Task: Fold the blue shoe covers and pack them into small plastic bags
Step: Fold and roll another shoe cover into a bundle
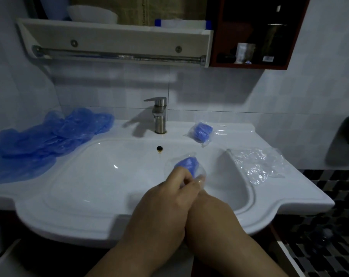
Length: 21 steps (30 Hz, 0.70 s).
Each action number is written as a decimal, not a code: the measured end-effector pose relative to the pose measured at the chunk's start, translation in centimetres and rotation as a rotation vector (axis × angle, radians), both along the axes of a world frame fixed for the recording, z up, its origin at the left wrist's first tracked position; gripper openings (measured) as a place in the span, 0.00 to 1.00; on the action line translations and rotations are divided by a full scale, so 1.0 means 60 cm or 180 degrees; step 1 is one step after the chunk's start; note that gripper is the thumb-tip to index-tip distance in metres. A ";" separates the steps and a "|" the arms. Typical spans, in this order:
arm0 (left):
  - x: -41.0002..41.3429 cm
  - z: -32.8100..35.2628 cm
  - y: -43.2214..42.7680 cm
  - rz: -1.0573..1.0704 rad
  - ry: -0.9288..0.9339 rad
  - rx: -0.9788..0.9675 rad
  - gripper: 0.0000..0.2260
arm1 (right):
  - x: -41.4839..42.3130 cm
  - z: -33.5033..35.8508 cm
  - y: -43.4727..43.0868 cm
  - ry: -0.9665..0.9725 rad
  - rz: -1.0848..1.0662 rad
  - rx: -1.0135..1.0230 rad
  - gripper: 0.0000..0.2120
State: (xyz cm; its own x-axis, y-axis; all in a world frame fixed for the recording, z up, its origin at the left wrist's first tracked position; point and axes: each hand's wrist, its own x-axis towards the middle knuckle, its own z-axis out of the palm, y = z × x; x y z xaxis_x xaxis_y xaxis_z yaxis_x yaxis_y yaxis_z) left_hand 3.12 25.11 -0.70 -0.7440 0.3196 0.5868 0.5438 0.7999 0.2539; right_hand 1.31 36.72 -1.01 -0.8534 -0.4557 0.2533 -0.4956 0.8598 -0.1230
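The left hand (165, 196) and right hand (206, 204), touching over the sink (89, 176), both pinch a small bag (199, 171) holding a folded shoe cover (186, 163). One packed bag (201, 131) lies on the worktop (239, 136). Loose covers (39, 136) and empty bags (257, 164) wait, so most of the job looks left.

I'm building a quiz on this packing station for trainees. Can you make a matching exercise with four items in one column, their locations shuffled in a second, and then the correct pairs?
Items
1. loose shoe covers
2. packed bag
3. empty plastic bags
4. held bag

Places
A. over the basin, pinched by the left hand and right hand
B. lying just right of the faucet
C. heaped at the countertop's left end
D. spread at the countertop's right end

Pairs: 1-C, 2-B, 3-D, 4-A
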 end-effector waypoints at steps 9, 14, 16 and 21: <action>-0.019 0.018 -0.031 0.0698 -0.0581 0.1125 0.16 | -0.016 0.023 0.028 0.0145 -0.0044 -0.1917 0.14; -0.017 0.035 -0.051 0.0163 -0.1107 0.1867 0.16 | -0.020 0.042 0.057 -0.0387 0.0161 -0.2371 0.33; -0.021 0.038 -0.056 -0.0069 -0.1202 0.2206 0.17 | -0.021 0.045 0.063 -0.0628 0.0227 -0.2323 0.28; -0.028 0.041 -0.058 -0.0183 -0.1255 0.3624 0.10 | -0.035 0.041 0.076 -0.0708 -0.0151 -0.3316 0.07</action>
